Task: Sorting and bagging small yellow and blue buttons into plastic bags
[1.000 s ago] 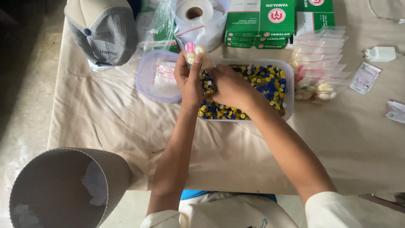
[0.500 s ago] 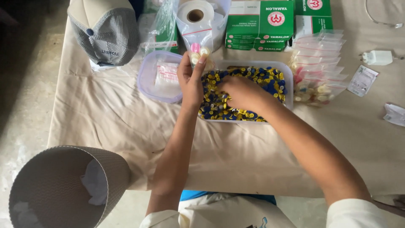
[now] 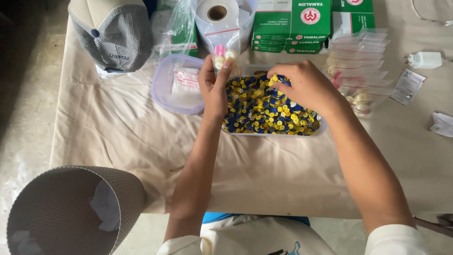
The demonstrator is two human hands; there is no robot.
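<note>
Buttons (image 3: 269, 111): one tray (image 3: 321, 130), two hands (image 3: 214, 87).

Small clear bag (image 3: 222, 55) upright, pale buttons inside, above tray (image 3: 321, 130) heaped with yellow-blue buttons (image 3: 264, 106).

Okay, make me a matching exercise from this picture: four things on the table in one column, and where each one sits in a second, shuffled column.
Things:
1. cap
2. tray of buttons
3. green boxes
4. white plug

Places:
A. far right of the table
B. under the right hand
C. top left corner
D. back edge, right of the paper roll

Pairs: 1-C, 2-B, 3-D, 4-A
</note>
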